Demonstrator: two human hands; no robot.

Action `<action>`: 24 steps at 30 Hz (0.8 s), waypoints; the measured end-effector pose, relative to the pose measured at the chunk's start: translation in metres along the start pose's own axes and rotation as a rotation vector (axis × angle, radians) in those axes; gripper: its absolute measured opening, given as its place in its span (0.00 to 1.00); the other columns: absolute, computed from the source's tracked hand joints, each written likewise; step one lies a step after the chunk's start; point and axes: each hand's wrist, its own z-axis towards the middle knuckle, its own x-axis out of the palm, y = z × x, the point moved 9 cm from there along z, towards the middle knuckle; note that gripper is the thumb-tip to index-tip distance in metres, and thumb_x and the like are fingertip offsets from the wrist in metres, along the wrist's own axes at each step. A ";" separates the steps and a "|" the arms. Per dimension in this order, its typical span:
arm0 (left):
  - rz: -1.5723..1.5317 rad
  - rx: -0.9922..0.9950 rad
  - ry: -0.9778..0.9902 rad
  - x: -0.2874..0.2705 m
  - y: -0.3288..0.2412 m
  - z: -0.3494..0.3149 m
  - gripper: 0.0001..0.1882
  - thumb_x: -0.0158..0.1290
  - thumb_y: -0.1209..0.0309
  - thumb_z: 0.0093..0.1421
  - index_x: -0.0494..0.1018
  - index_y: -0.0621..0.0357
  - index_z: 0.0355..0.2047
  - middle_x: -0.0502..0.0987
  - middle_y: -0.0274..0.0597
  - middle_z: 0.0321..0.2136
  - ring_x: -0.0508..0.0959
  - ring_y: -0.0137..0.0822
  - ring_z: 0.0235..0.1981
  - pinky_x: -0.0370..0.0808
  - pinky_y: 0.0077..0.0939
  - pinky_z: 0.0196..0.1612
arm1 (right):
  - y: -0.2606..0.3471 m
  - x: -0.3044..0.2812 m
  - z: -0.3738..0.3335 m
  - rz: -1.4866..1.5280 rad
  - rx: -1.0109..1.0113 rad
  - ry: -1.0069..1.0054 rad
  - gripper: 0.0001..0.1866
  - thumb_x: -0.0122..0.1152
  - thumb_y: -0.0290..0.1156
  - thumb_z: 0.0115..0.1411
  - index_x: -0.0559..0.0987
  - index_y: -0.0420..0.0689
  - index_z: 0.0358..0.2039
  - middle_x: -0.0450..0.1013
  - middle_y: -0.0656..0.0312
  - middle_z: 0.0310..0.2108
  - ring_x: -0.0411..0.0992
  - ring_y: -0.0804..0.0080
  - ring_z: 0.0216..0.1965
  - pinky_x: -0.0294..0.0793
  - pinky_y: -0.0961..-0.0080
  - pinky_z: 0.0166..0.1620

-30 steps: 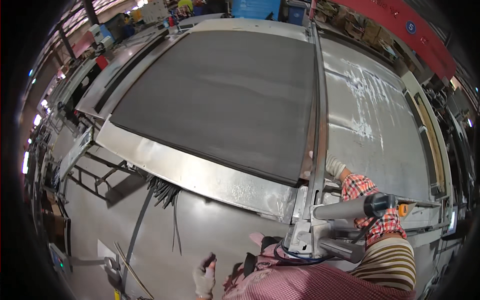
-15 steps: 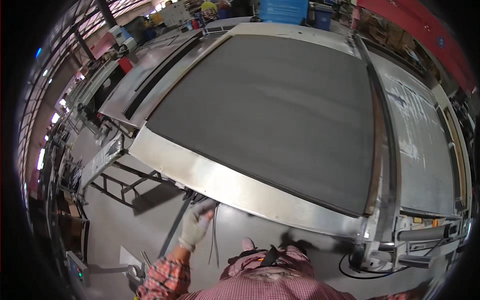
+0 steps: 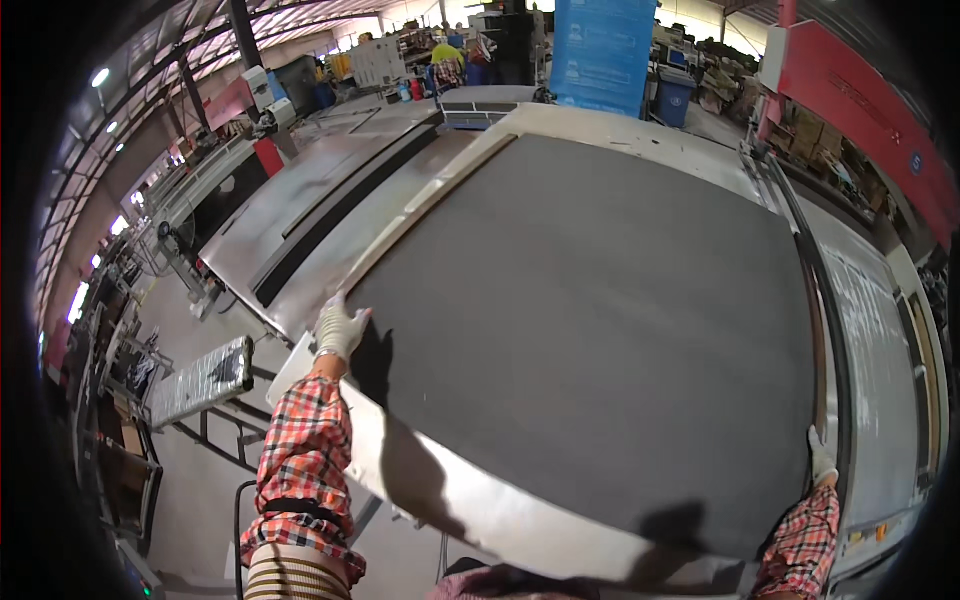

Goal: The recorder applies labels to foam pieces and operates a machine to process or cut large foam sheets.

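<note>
A large dark grey sheet lies flat on a pale metal table. My left hand, in a whitish glove with bare fingertips, rests at the sheet's near left corner. Its fingers point ahead along the side strip, and its thumb stands apart over the sheet. At the near right, my gloved right hand lies along the sheet's right edge with its fingers stretched forward. Whether either hand pinches the edge is hard to see.
A dark rail runs along the right side, beside a second metal table. Another metal table with a black bar adjoins at left. A red beam reaches over the far right, and a blue panel stands at the back.
My left hand has risen from below the table's front edge to the sheet's left corner. My right hand has come into view at the right edge. The view has tilted up and nearer.
</note>
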 end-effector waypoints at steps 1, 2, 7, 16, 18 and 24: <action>0.014 -0.028 0.033 0.005 0.013 0.019 0.38 0.57 0.51 0.48 0.61 0.60 0.55 0.68 0.54 0.50 0.67 0.50 0.53 0.63 0.39 0.55 | -0.047 -0.006 0.038 0.077 0.049 -0.007 0.40 0.57 0.58 0.52 0.66 0.39 0.55 0.66 0.54 0.50 0.64 0.60 0.50 0.63 0.68 0.52; 0.042 -0.007 -0.021 0.013 0.030 0.040 0.38 0.57 0.50 0.48 0.63 0.60 0.54 0.68 0.56 0.49 0.69 0.50 0.51 0.66 0.39 0.52 | -0.096 -0.010 0.078 0.151 0.097 -0.008 0.39 0.59 0.57 0.51 0.67 0.39 0.55 0.68 0.54 0.48 0.66 0.61 0.48 0.65 0.68 0.51; -0.341 -0.153 0.440 0.067 0.037 0.081 0.41 0.57 0.45 0.47 0.64 0.65 0.51 0.73 0.58 0.43 0.72 0.52 0.46 0.68 0.38 0.49 | -0.064 -0.014 0.059 0.274 0.017 -0.040 0.34 0.63 0.48 0.51 0.68 0.39 0.52 0.71 0.57 0.41 0.70 0.65 0.39 0.71 0.68 0.42; -0.067 0.000 0.182 0.095 0.102 0.153 0.41 0.58 0.42 0.45 0.68 0.67 0.46 0.75 0.59 0.39 0.75 0.52 0.43 0.70 0.38 0.45 | -0.049 0.005 0.007 0.262 0.018 -0.177 0.33 0.59 0.54 0.52 0.72 0.33 0.42 0.71 0.55 0.33 0.68 0.66 0.31 0.70 0.68 0.36; -0.057 0.010 0.160 0.094 0.111 0.150 0.40 0.58 0.43 0.45 0.68 0.68 0.45 0.75 0.59 0.39 0.75 0.53 0.43 0.70 0.38 0.44 | -0.042 0.009 0.002 -0.115 0.033 -0.111 0.31 0.59 0.53 0.52 0.72 0.34 0.41 0.70 0.58 0.31 0.66 0.67 0.30 0.69 0.69 0.35; -0.098 -0.143 0.201 0.061 0.158 0.139 0.41 0.57 0.48 0.48 0.62 0.66 0.54 0.69 0.59 0.49 0.68 0.48 0.53 0.64 0.33 0.54 | 0.058 0.085 -0.006 0.169 -0.092 0.043 0.29 0.62 0.42 0.52 0.68 0.33 0.47 0.69 0.60 0.35 0.66 0.70 0.36 0.67 0.73 0.41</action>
